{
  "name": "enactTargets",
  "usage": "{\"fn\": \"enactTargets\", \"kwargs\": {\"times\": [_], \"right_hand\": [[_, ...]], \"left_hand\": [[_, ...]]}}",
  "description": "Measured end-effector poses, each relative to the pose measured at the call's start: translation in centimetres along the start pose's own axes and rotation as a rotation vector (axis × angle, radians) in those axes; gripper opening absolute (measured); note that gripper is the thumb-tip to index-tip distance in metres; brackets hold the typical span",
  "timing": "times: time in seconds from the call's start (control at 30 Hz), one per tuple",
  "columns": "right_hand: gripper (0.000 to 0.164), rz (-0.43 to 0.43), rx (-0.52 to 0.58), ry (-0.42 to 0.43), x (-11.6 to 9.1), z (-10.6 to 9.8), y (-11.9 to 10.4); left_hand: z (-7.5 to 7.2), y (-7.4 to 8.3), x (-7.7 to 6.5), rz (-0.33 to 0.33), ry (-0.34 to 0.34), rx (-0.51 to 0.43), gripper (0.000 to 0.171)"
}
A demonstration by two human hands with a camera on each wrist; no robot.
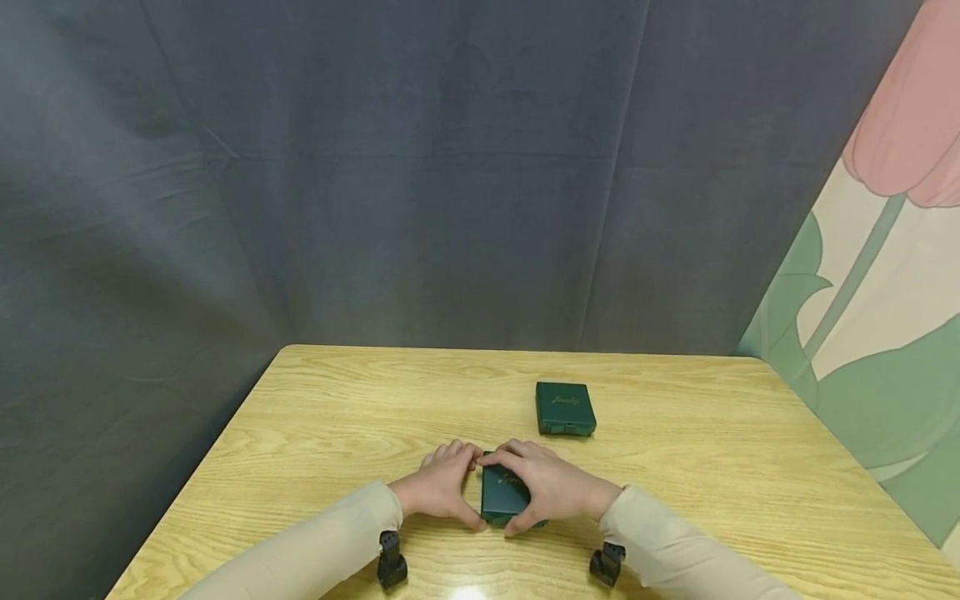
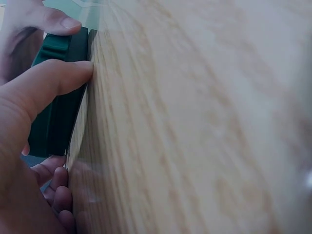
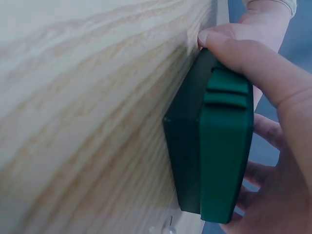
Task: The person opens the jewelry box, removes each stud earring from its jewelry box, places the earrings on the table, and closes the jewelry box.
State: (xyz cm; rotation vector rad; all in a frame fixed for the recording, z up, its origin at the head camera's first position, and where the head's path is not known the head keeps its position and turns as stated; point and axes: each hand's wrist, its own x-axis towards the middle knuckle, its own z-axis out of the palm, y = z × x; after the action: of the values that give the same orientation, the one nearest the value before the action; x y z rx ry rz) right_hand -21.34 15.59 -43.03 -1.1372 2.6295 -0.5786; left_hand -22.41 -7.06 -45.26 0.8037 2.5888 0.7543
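Observation:
A dark green jewelry box with gold lettering lies flat near the front middle of the table, its lid down. My left hand spans its left side, thumb at the front corner and fingers toward the back. From the right, my right hand holds it, thumb near the front clasp and fingers at the far edge, covering part of the lid. In the left wrist view the left thumb lies against the box. The right wrist view shows the clasp side of the box beside the right thumb.
A second green jewelry box, lid down, sits farther back and slightly right on the wooden table. Small clear bits lie near the held box. A dark curtain hangs behind the table; a flower-patterned wall stands at right.

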Motion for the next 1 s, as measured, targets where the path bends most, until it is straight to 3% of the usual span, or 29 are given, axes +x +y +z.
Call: {"fn": "enactTargets", "kwargs": {"times": [0.23,0.47,1.0], "right_hand": [[0.095,-0.004,0.068,-0.013,-0.6,-0.1,0.3],[0.096,0.047,0.086,0.037,-1.7,-1.0,1.1],[0.093,0.078,0.188,-0.015,-2.3,-1.2,1.3]], "left_hand": [[0.2,0.0,0.0,0.008,0.003,-0.006,0.08],[0.3,0.0,0.1,0.012,0.025,-0.013,0.075],[0.2,-0.1,0.0,0.002,0.021,-0.034,0.073]]}}
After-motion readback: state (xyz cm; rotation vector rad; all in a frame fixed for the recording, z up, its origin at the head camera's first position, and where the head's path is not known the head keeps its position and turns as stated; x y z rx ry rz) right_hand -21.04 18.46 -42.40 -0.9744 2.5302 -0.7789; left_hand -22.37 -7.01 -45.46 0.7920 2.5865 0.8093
